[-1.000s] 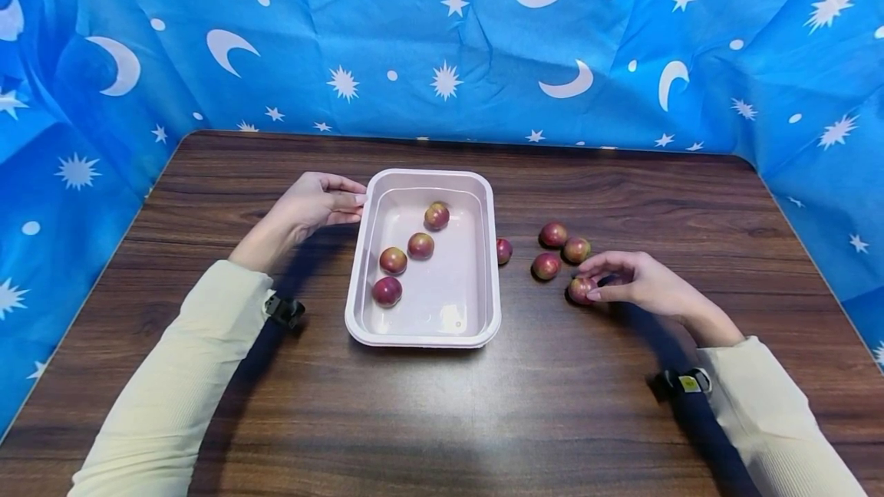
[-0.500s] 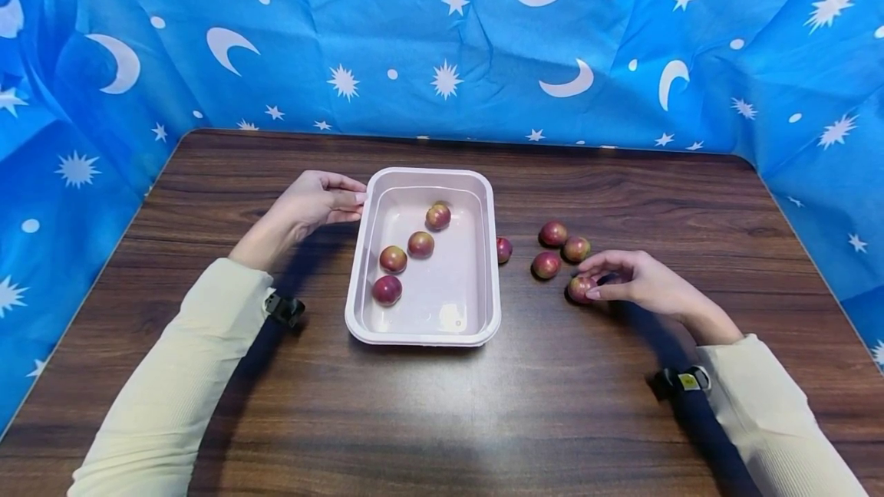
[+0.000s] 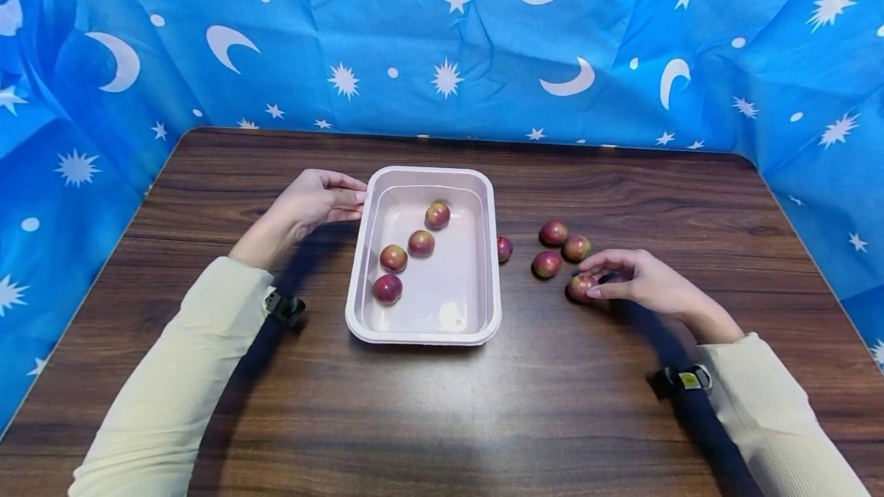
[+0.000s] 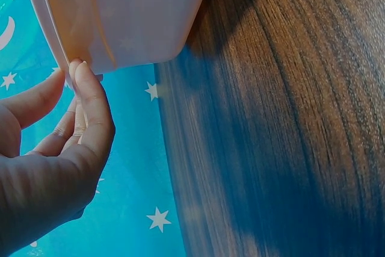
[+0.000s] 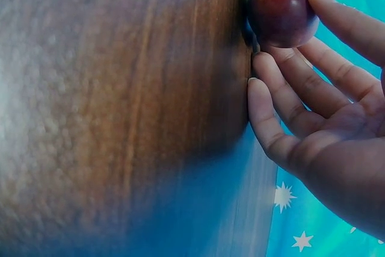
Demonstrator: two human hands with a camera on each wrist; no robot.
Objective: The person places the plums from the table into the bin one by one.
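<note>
My left hand pinches the left rim of a pale pinkish plastic tray between thumb and fingers. The left wrist view shows the fingertips on the tray's edge. Several reddish plums lie inside, one a darker plum near the front left. Over on the right, my right hand has thumb and fingers around a plum on the table. In the right wrist view that plum sits between the thumb and the fingers, while the little finger is at the tabletop.
Three more plums, among them the rear plum, lie grouped just beyond my right hand. Another plum is beside the tray's right wall, partly hidden by it. The brown wooden table ends at a blue star-and-moon cloth.
</note>
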